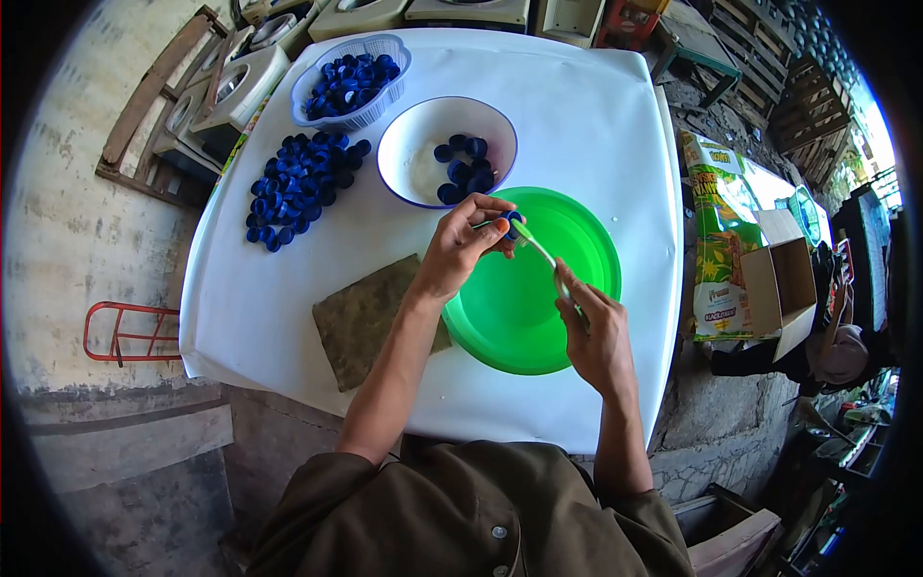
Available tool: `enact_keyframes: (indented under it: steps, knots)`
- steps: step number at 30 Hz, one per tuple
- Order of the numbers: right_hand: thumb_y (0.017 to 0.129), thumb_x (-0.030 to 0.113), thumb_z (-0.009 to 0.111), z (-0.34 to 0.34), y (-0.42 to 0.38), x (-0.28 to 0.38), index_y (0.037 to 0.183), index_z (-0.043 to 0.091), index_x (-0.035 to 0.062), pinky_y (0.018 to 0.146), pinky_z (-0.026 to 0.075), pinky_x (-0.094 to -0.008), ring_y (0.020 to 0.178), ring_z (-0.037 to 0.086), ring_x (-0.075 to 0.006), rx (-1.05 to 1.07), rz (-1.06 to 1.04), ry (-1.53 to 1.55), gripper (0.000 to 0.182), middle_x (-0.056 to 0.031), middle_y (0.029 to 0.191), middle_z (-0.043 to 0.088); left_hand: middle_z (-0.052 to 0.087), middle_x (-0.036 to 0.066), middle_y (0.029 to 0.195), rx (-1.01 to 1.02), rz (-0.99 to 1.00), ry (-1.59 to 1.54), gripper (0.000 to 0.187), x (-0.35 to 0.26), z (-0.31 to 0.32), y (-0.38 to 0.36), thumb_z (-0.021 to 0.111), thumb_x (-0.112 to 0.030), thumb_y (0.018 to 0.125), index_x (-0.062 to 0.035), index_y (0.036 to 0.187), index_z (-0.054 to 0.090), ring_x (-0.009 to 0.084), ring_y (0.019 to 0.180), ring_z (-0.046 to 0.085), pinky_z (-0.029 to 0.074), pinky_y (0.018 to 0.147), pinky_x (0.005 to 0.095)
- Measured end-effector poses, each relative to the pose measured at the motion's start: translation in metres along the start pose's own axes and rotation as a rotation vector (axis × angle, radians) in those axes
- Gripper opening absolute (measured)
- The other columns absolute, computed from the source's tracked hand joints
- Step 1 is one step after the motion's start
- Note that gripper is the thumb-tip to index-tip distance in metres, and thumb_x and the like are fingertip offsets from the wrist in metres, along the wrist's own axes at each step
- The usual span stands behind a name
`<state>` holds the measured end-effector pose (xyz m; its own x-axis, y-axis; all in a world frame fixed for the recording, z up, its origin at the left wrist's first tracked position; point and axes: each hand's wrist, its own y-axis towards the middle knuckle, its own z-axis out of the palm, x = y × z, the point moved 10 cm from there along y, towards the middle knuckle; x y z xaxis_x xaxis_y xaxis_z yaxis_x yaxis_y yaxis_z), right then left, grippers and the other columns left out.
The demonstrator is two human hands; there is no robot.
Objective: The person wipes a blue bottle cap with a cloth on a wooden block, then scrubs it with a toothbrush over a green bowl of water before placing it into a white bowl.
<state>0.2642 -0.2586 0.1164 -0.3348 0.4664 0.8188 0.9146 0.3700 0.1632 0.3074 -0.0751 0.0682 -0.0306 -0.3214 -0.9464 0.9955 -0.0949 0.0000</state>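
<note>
My left hand [466,242] pinches a blue bottle cap [511,219] above the far left part of a green basin [524,298]. In my right hand [598,332] is a thin, pale toothbrush [540,250], its greenish head touching the cap. A white bowl [399,144] with a blue rim stands just beyond my left hand, with several blue caps [471,173] and some whitish liquid or foam inside. Farther left, a heap of blue caps [298,183] lies on the table. Behind it, a light blue basket [356,120] holds more caps.
A flat, brownish slab [370,313] lies under my left forearm on the white-covered table [260,308]. To the right are an open cardboard box [784,284] and a printed carton [716,240]. Another person [836,356] is at the far right. A red metal frame [130,332] stands left.
</note>
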Motion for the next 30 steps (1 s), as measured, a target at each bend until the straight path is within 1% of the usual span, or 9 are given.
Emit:
enact_keyframes:
  steps: [2,5,8,9,15,16,19,25,30]
  knots:
    - [0.093,-0.002,0.062,0.001,0.000,0.002,0.138,0.060,0.0052,0.074,0.055,-0.0389,0.080,0.071,-0.0378,0.067,0.051,0.039,0.045,-0.0247,0.103,0.071,0.068,0.009,0.109,0.004,0.001,-0.027,0.028,0.000,-0.002,-0.002,0.063,-0.015,0.100,-0.0016,0.123,0.055,0.0119,0.087,0.064,0.056,0.080,0.0282]
    - [0.093,-0.002,0.062,-0.006,0.004,-0.008,0.136,0.062,0.0044,0.075,0.055,-0.0393,0.083,0.072,-0.0366,0.021,0.055,0.076,0.044,-0.0254,0.103,0.071,0.067,0.010,0.113,0.021,0.018,-0.039,0.028,-0.003,0.001,-0.004,0.063,-0.015,0.100,-0.0015,0.122,0.054,0.0121,0.088,0.063,0.055,0.082,0.0279]
    - [0.093,-0.002,0.063,-0.004,0.004,-0.002,0.134,0.063,0.0027,0.073,0.056,-0.0384,0.081,0.072,-0.0339,0.016,0.034,0.014,0.042,-0.0254,0.104,0.071,0.064,0.005,0.100,0.002,0.068,-0.017,0.022,-0.003,0.001,0.000,0.065,-0.014,0.099,-0.0014,0.116,0.059,0.0108,0.083,0.062,0.051,0.074,0.0273]
    - [0.093,-0.002,0.063,-0.003,0.003,0.000,0.134,0.063,0.0027,0.072,0.056,-0.0383,0.080,0.073,-0.0335,0.015,0.002,-0.003,0.042,-0.0253,0.104,0.071,0.065,0.005,0.101,0.006,0.072,-0.042,0.021,-0.003,0.000,0.002,0.064,-0.013,0.099,-0.0015,0.116,0.059,0.0108,0.084,0.063,0.051,0.075,0.0272]
    - [0.093,-0.002,0.063,-0.008,0.007,-0.010,0.134,0.064,0.0039,0.076,0.056,-0.0391,0.085,0.074,-0.0320,0.077,0.185,0.032,0.042,-0.0265,0.106,0.071,0.067,0.011,0.114,0.053,0.062,-0.074,0.024,-0.001,0.001,-0.002,0.064,-0.011,0.099,-0.0015,0.120,0.057,0.0126,0.096,0.065,0.054,0.086,0.0283]
    - [0.093,-0.002,0.063,-0.007,0.005,-0.007,0.134,0.064,0.0033,0.076,0.056,-0.0383,0.087,0.074,-0.0316,0.027,0.094,0.026,0.041,-0.0265,0.107,0.071,0.067,0.011,0.113,0.050,0.058,-0.064,0.024,0.000,0.000,0.000,0.065,-0.011,0.099,-0.0015,0.119,0.057,0.0130,0.097,0.065,0.054,0.086,0.0287]
    - [0.094,-0.001,0.062,-0.001,0.001,-0.007,0.134,0.064,0.0030,0.077,0.056,-0.0377,0.090,0.074,-0.0336,0.116,0.147,0.024,0.040,-0.0255,0.110,0.071,0.068,0.010,0.111,0.041,0.055,-0.082,0.023,0.001,-0.003,0.000,0.064,-0.007,0.098,-0.0014,0.119,0.058,0.0133,0.098,0.065,0.055,0.088,0.0299]
    - [0.094,-0.001,0.062,-0.009,0.006,-0.012,0.133,0.063,0.0018,0.083,0.056,-0.0355,0.099,0.073,-0.0362,0.071,0.122,0.025,0.040,-0.0260,0.113,0.071,0.069,0.010,0.114,0.078,0.083,-0.015,0.024,-0.001,0.004,0.000,0.062,-0.002,0.097,-0.0025,0.120,0.059,0.0115,0.095,0.063,0.054,0.087,0.0296]
    - [0.093,-0.003,0.062,-0.009,0.004,-0.003,0.134,0.063,0.0016,0.079,0.056,-0.0374,0.092,0.074,-0.0354,0.127,0.162,0.002,0.041,-0.0254,0.108,0.071,0.068,0.011,0.116,0.069,0.100,-0.031,0.025,0.001,0.000,0.002,0.060,-0.002,0.097,-0.0030,0.122,0.059,0.0089,0.094,0.061,0.053,0.086,0.0290]
